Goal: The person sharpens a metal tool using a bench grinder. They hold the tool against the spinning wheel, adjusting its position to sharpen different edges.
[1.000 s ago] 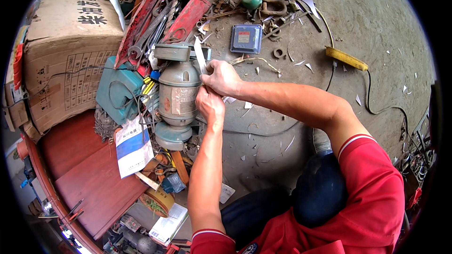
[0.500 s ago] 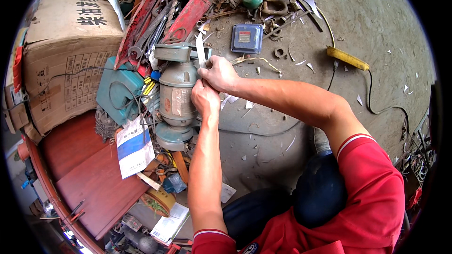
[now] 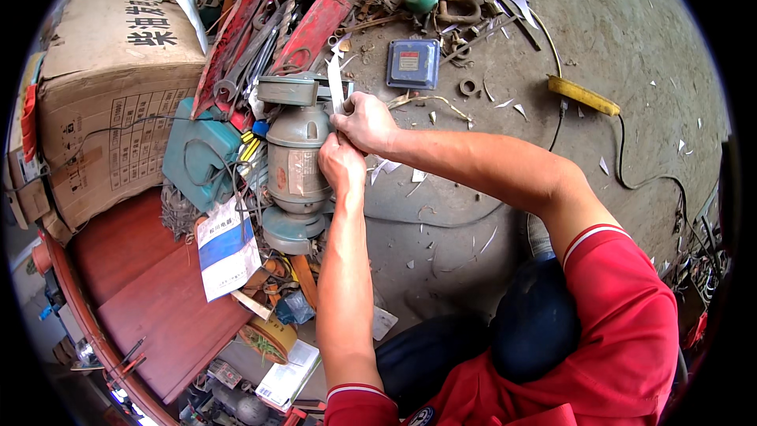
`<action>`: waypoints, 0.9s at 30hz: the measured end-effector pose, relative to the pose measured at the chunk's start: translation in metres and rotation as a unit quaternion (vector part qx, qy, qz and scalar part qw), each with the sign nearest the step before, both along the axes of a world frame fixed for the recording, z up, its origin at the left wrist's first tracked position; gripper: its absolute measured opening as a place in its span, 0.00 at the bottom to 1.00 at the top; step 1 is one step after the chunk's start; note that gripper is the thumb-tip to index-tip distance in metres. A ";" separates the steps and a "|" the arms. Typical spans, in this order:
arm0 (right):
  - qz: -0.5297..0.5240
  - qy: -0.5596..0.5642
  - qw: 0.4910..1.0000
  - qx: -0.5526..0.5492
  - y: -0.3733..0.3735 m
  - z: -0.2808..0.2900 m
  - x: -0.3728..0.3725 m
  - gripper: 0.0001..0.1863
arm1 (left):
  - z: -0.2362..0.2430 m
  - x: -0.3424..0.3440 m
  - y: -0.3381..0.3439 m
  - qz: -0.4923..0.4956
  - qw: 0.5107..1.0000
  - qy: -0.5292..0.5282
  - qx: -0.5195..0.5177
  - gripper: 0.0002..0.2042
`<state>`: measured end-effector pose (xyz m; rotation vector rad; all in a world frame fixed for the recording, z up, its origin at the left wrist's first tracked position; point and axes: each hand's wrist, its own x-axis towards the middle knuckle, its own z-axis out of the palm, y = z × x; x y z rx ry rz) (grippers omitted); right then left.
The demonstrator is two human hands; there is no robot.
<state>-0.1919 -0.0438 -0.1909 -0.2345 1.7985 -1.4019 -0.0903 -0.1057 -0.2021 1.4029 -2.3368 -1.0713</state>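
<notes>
My right hand (image 3: 366, 122) is closed on a white strip (image 3: 335, 83) standing beside the top of an old grey-green metal motor-like unit (image 3: 298, 166). Just below it, my left hand (image 3: 342, 162) has its fingers curled at the unit's right side; what they hold is hidden under the right hand. The unit lies among tools, with a flat bracket (image 3: 288, 91) at its upper end. A teal plastic case (image 3: 193, 158) and a paper leaflet with a blue band (image 3: 224, 264) lie to its left.
A cardboard box (image 3: 118, 134) stands left above reddish boards (image 3: 158, 323). Red metal trays (image 3: 311, 31) hold wrenches. On the concrete floor lie a blue square box (image 3: 412, 65), rusty hardware, paper scraps and a yellow power strip (image 3: 583, 95) with cables.
Both hands have shifted slightly left, closer to the metal unit, since a second ago. They have barely moved in the last half second.
</notes>
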 end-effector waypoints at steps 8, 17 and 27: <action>0.001 0.015 1.000 -0.001 0.003 -0.002 0.003 0.19 | 0.004 0.002 0.006 0.000 1.000 0.001 0.009 0.23; 0.012 0.011 1.000 -0.008 0.011 0.001 0.011 0.20 | 0.004 0.014 0.015 -0.002 1.000 -0.001 -0.010 0.22; 0.028 0.035 0.999 -0.005 0.016 0.005 0.018 0.21 | 0.006 0.024 0.021 -0.012 0.999 0.013 -0.034 0.21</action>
